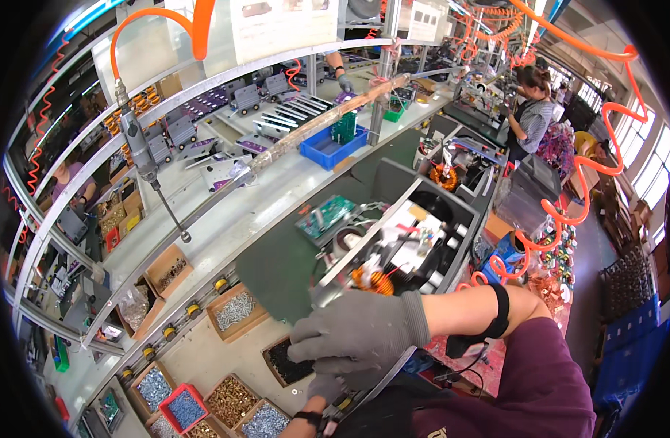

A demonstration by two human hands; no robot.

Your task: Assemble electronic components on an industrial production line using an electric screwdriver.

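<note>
My right hand (357,332), in a grey glove, reaches across from the right over a box of small black parts (282,363). Its fingers are bent together; whatever they hold, if anything, is hidden. Below it is my left hand (329,385), also gloved and partly covered by the right, so its fingers do not show. Just beyond the hands, an open metal chassis (463,219) sits on the green line surface (266,274). An orange-wound coil (375,281) and wiring fill its near end. A green circuit board (328,215) lies beside the chassis, to its left.
Boxes of silver screws (235,312), brass-coloured parts (231,400) and a red tray (182,409) stand at the lower left. A power screwdriver (138,142) hangs at the left. A blue bin (320,158) stands on the shelf. Orange coiled hose (583,197) hangs right; a co-worker (532,109) stands beyond.
</note>
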